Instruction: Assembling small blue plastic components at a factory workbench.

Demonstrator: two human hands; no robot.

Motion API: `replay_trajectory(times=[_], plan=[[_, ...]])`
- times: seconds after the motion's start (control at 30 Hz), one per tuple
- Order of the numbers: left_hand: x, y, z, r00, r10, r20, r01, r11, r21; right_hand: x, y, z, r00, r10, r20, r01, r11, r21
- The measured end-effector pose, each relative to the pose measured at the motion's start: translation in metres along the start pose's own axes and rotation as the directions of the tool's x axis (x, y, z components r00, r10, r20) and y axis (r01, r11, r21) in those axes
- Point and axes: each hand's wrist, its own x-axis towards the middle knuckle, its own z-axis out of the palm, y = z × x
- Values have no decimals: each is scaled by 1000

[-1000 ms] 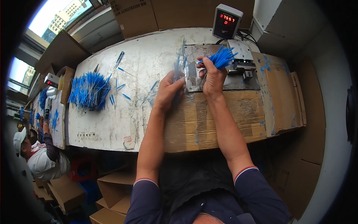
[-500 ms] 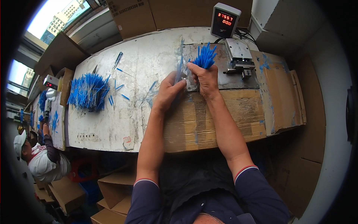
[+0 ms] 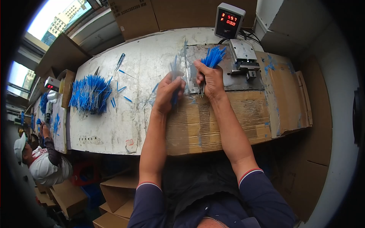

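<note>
My right hand point(image 3: 211, 80) is wrapped round a bundle of thin pale rods with blue ends point(image 3: 214, 56). The blue ends fan out above the fist, and the pale lower ends show beneath it. Close by on the left, my left hand point(image 3: 169, 91) pinches a few similar thin blue-ended rods point(image 3: 175, 64), which are smeared by motion. Both hands are above the worktable point(image 3: 131, 91), a small gap apart. A big pile of blue-ended rods point(image 3: 90, 94) stands on the table at the left.
A small metal clamp device point(image 3: 245, 60) sits right of my hands, with a red-digit display box point(image 3: 229, 21) behind it. Taped cardboard point(image 3: 235, 117) covers the near right tabletop. Loose blue pieces point(image 3: 127, 99) and a cutter knife point(image 3: 120, 61) lie leftward. A co-worker point(image 3: 45, 163) works far left.
My left hand has drawn slightly left, away from my right hand, with its few rods. The bundle in my right hand has tilted a little to the right.
</note>
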Motion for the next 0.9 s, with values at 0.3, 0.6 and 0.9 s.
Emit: replay_trajectory(times=[0.3,0.6,0.9], plan=[[-3,-3,8,998,35,56,-44,986,163,-15,4,15,991,50,123,-6,941,-339],[0,0,14,996,66,64,-72,993,93,-9,5,10,987,137,80,-135,990,-29],[-2,2,12,996,82,28,-84,993,80,-10,7,13,993,96,73,-88,991,-100]])
